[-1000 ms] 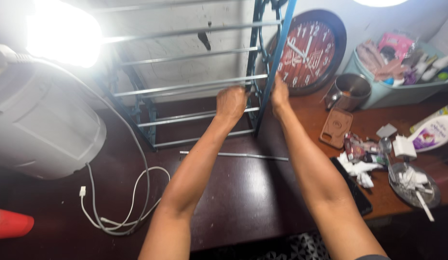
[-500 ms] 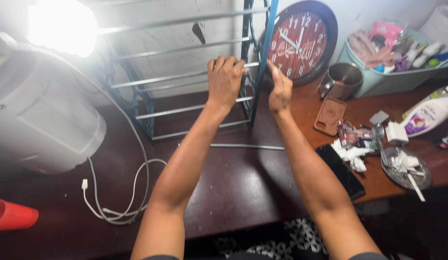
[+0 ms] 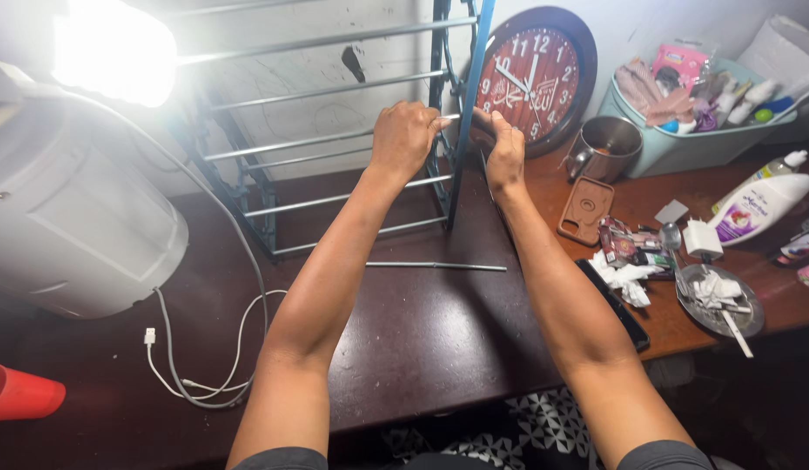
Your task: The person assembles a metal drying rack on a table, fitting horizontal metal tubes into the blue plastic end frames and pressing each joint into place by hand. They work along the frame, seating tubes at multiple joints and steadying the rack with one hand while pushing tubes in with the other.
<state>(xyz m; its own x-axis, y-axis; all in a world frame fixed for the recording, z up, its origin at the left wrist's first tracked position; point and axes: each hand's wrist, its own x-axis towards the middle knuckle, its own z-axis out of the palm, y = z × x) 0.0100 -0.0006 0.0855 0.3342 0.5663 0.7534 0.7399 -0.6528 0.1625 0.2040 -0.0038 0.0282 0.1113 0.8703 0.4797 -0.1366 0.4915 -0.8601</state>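
- Gripping a thin metal rod at upper centre of the frame, the left hand has its fingers clamped on it.
- Right hand closes its fingers by the blue rack upright.
- Another loose rod lies on the dark bench, mid-frame.
- Red wall clock stands just behind the hands.

Blown-out lamp glare upper left; foreground dim.

A single head-worn view looks down and forward from above the person's shoulders, along both outstretched forearms, onto a dark table close below; it faces the wall behind, with the blue rack near frame centre
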